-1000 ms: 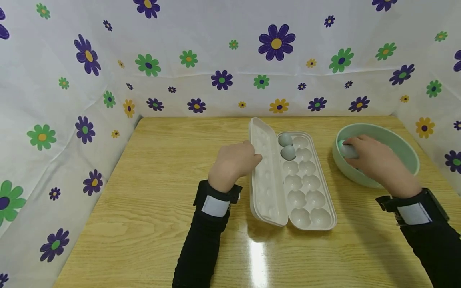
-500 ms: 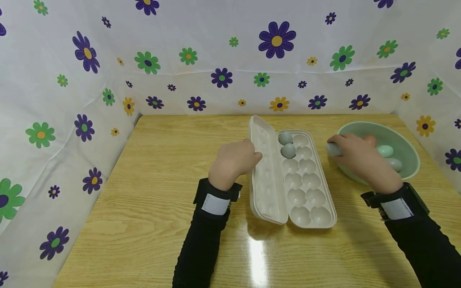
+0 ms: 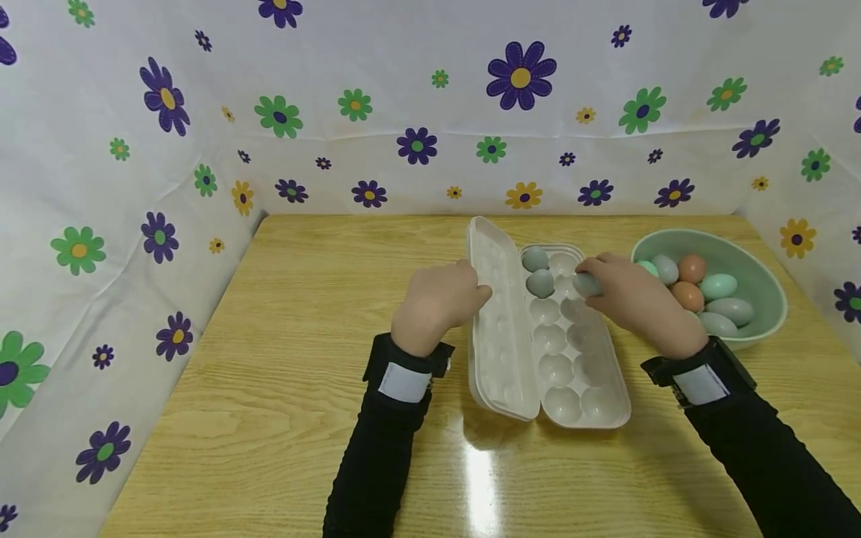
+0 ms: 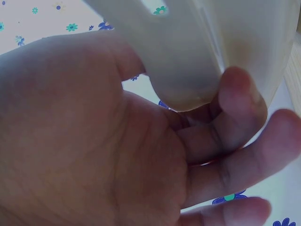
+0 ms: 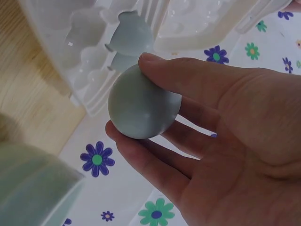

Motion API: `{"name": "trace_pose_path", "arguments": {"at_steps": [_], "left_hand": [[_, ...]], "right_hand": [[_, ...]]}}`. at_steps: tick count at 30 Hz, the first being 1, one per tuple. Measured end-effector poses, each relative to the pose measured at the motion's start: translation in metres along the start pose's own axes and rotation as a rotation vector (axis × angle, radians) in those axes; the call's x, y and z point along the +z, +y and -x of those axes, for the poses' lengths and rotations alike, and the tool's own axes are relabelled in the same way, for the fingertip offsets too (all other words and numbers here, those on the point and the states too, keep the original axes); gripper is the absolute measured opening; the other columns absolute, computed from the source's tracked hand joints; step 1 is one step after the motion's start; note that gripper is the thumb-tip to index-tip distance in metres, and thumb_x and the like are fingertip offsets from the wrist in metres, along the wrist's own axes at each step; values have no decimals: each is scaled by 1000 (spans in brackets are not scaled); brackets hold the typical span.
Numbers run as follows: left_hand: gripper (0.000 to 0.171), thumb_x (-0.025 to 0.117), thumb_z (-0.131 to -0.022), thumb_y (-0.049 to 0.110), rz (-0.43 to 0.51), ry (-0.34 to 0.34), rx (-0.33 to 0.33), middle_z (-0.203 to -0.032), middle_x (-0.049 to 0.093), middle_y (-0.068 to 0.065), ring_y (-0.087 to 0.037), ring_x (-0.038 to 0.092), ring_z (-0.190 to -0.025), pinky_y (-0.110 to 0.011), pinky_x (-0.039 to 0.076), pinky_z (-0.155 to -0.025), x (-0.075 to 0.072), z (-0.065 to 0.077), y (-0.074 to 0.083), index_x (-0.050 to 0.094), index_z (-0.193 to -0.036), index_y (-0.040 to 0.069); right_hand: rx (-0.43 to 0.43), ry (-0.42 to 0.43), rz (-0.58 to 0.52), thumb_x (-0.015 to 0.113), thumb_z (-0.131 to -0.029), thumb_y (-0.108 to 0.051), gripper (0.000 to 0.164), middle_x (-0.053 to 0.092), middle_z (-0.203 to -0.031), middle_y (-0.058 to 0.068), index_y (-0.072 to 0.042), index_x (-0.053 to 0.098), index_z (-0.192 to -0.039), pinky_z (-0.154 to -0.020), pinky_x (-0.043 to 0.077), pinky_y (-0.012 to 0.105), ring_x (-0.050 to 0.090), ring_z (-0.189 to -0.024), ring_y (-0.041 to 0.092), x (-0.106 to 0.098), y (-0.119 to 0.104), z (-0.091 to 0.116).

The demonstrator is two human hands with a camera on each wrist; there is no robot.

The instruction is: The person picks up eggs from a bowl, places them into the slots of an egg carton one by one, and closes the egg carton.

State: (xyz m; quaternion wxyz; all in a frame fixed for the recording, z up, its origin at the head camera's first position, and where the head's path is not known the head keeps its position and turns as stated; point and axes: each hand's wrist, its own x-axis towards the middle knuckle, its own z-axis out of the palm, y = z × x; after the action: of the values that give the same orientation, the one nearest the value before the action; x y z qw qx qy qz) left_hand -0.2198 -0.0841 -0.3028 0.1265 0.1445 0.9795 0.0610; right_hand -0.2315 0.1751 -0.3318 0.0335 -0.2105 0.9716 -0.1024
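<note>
A white plastic egg carton (image 3: 615, 407) stands on the table with its lid (image 3: 501, 336) raised on the left. My left hand (image 3: 440, 302) grips the lid's outer edge, its fingers curled round the rim in the left wrist view. Two grey-blue eggs (image 3: 540, 283) sit in the far cups of the left row. Between thumb and fingers, my right hand (image 3: 635, 302) pinches another grey-blue egg (image 5: 141, 103) over the right row, near the second cup from the far end. In the head view the hand partly covers that egg.
To the right of the carton stands a pale green bowl (image 3: 773, 314) holding several brown, grey and mint eggs (image 3: 718, 286). Behind the wooden table (image 3: 303, 359) hangs a white cloth (image 3: 377, 75) with a flower pattern.
My right hand has lifted the grey-blue egg out of the bowl and moved left to the carton. The left hand has kept its hold on the lid.
</note>
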Motion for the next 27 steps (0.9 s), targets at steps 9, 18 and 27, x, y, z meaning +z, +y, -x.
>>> {"name": "trace_pose_path", "arguments": {"at_steps": [9,18,27], "left_hand": [[38,34,-97,40,-14,3,9,-74,51,-3,-16,53,-65,-31,39,-56,0,-1,0,58,-94,10],[40,35,-97,40,-13,-2,2,-75,53,-2,-16,53,-67,-31,40,-58,0,0,0,58,-102,8],[46,34,-97,41,-15,-10,-4,-76,53,-3,-17,54,-68,-32,41,-59,0,1,0,54,-116,4]], "right_hand": [[-29,-31,10,66,-81,-9,39,56,-108,18,-1,54,-117,-83,46,48,54,-93,32,14,-11,-17],[-33,-11,5,67,-80,-9,36,57,-107,16,-3,56,-115,-83,47,45,54,-92,29,25,-20,-25],[-30,12,-22,69,-80,-15,35,56,-101,12,-6,58,-112,-78,49,43,53,-85,24,34,-29,-32]]}}
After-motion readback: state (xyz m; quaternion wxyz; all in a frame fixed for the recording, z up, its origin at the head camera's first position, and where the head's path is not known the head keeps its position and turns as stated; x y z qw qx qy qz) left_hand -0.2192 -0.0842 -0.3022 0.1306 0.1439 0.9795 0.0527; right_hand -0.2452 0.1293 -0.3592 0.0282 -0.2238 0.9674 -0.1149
